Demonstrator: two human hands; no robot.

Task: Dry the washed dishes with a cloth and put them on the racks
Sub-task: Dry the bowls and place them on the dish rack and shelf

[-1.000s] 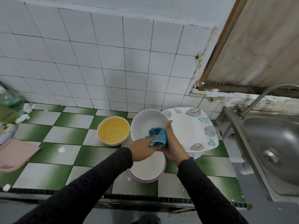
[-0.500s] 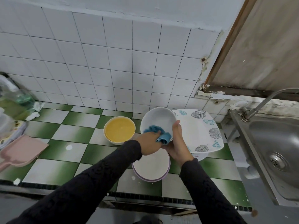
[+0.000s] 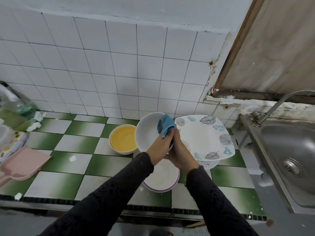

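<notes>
A: What sits at the left?
B: A pink scoop [image 3: 22, 163] lies flat on the checked surface [image 3: 76, 143], and farther right stands a yellow bowl [image 3: 123, 139].
A: And the white bowl [image 3: 147, 133]?
B: Lifted and tilted, just right of the yellow one, above a pink-rimmed dish [image 3: 162, 182]. The left hand [image 3: 159, 147] clutches a blue cloth [image 3: 165, 125] against its inner wall. The right hand [image 3: 181, 152] grips its rim, I think; the fingers are hidden.
A: Farther right?
B: A leaf-print plate [image 3: 204, 135], then the steel sink [image 3: 289, 150].

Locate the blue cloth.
Head view, centre: the blue cloth is in the left hand, pressed on the rim of the white bowl, just left of the leaf-print plate.
</notes>
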